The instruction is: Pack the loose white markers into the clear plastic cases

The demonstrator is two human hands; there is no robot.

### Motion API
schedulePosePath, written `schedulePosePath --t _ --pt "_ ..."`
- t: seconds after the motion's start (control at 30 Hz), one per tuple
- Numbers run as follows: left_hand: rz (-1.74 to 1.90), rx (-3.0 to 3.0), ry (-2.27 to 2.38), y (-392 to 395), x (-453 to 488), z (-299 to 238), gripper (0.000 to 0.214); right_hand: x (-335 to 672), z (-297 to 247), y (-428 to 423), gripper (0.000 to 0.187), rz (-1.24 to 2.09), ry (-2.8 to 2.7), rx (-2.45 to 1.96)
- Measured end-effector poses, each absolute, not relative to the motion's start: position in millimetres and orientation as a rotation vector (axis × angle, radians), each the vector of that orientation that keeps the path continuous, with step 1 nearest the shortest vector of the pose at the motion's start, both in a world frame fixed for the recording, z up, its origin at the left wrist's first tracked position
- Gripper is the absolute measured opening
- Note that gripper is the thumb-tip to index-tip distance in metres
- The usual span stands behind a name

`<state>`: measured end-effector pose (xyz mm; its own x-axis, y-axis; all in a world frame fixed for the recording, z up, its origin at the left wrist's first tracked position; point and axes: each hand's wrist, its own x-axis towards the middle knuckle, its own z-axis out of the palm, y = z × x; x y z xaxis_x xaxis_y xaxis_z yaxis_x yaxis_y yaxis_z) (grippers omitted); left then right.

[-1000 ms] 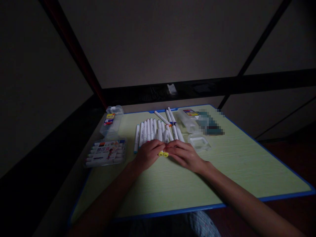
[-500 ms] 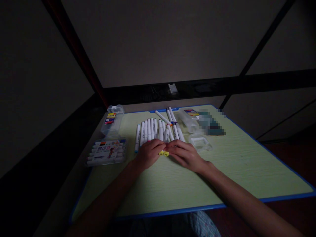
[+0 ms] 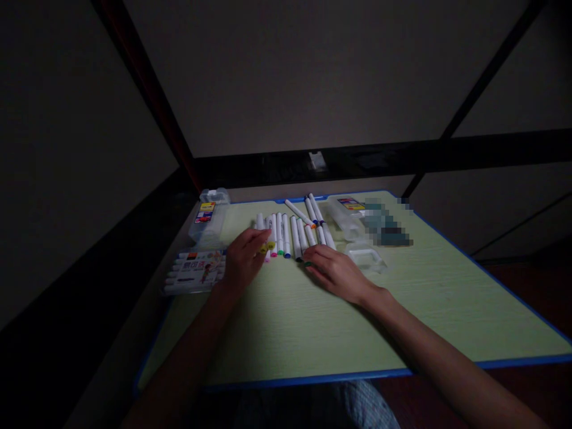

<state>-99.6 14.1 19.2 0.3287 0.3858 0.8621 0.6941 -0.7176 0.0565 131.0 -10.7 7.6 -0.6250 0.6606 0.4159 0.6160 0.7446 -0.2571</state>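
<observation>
My left hand point(image 3: 243, 257) is closed around two white markers with yellow ends point(image 3: 267, 246), above the left part of a row of white markers point(image 3: 280, 233). My right hand point(image 3: 335, 271) is at the right part of the row. Its bent fingers and thumb close on a marker with a dark green end point(image 3: 307, 263); most of that marker is hidden under the fingers. The row's markers lie side by side, with pink, green and blue ends facing me.
Left on the table point(image 3: 268, 333) are a clear case full of markers point(image 3: 194, 272) and an open plastic case point(image 3: 210, 220). Another plastic case point(image 3: 344, 217) with its lid point(image 3: 366, 257) lies right, beside a blurred-out item point(image 3: 386, 223). An orange-ended marker point(image 3: 299, 213) lies askew at the back.
My hands have moved apart. The left went left and up with the yellow-ended markers, while the right stayed near the row, now at a green-ended marker.
</observation>
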Motion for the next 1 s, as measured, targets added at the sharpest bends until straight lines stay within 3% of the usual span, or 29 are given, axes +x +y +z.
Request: schedulePosePath --t 0.47,1.0 --pt "-1.316 -2.191 -1.127 23 -115 14 0.022 73 9 14 0.06 0.108 -2.739 -1.068" --pt "-1.228 -2.289 -1.075 23 -112 12 0.023 58 7 15 0.045 -0.057 -2.709 -1.119"
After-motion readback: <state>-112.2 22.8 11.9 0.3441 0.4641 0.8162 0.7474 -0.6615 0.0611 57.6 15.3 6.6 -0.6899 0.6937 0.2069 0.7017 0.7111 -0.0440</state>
